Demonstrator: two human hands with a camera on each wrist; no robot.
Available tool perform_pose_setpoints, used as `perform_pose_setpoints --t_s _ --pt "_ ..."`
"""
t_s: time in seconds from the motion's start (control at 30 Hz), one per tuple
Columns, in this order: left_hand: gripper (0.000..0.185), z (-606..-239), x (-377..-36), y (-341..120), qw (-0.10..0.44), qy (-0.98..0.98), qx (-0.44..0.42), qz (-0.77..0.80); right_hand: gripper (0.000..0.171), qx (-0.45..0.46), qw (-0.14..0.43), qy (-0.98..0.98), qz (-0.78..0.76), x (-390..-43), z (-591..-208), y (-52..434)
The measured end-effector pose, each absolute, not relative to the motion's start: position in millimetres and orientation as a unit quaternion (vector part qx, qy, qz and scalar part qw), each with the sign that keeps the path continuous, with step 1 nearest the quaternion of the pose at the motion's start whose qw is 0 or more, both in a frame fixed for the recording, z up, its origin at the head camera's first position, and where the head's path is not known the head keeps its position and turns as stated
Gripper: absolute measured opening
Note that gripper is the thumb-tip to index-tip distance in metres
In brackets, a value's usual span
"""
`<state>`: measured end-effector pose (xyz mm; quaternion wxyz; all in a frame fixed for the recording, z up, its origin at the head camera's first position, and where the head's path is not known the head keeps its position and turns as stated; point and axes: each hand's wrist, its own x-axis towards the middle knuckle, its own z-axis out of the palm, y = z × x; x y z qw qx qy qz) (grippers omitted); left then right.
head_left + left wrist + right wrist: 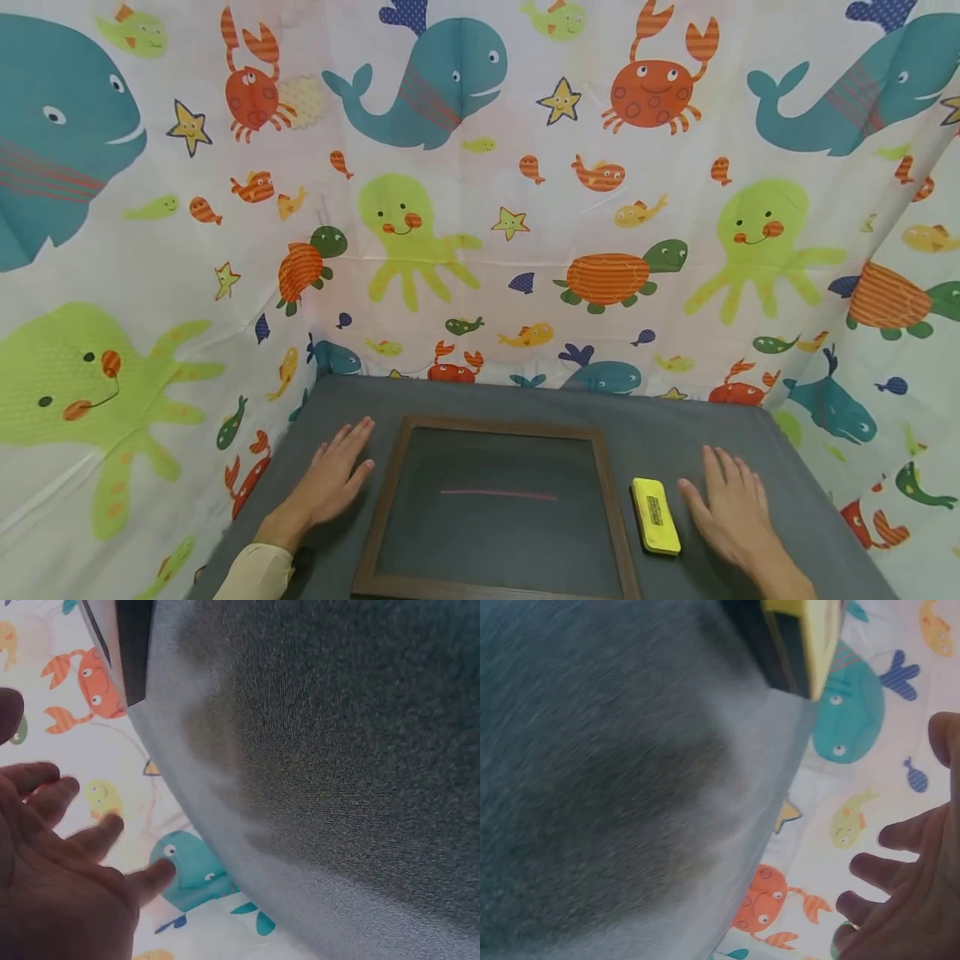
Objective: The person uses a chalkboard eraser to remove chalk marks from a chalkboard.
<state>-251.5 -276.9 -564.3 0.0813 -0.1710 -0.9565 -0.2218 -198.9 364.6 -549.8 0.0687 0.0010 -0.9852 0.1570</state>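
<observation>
A wood-framed chalkboard lies flat on the grey table in the head view. One pink chalk line runs across its upper half. To the board's left is my left hand, palm down with fingers extended and holding nothing. A yellow eraser with a dark underside lies just right of the board's frame. My right hand is beside the eraser, thumb toward it, fingers straight and nothing in its grasp. The right wrist view also shows a corner of the eraser at the top.
A grey cloth covers the table. Behind and along both sides hangs a white curtain printed with whales, crabs, turtles and octopuses. In the left wrist view, a dark corner of the board's frame shows at the top.
</observation>
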Motion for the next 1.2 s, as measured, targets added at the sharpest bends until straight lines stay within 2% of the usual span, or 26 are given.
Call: perform_pose_setpoints --t_s 0.17,0.37,0.53,0.73,1.0,1.2 --pt "0.069 -562 -249 -274 0.073 -0.940 -0.214 -0.255 0.096 -0.023 0.012 -0.984 0.178 -198 -543 359" --pt "0.069 -562 -246 -273 0.028 -0.937 -0.222 -0.267 0.104 -0.046 -0.065 -0.976 0.202 -199 -541 348" --pt "0.070 -566 -246 -272 -0.015 -0.934 -0.236 -0.269 0.099 -0.035 -0.073 -0.976 0.204 -199 -547 337" --pt "0.068 -571 -247 -274 -0.039 -0.929 -0.249 -0.271 0.097 -0.035 -0.068 -0.974 0.211 -201 -552 321" --pt "0.065 -574 -244 -272 -0.073 -0.925 -0.267 -0.260 0.110 -0.070 -0.072 -0.970 0.219 -199 -562 305" --pt "0.062 -576 -243 -270 -0.081 -0.927 -0.271 -0.247 0.106 -0.096 -0.072 -0.969 0.216 -198 -566 300"
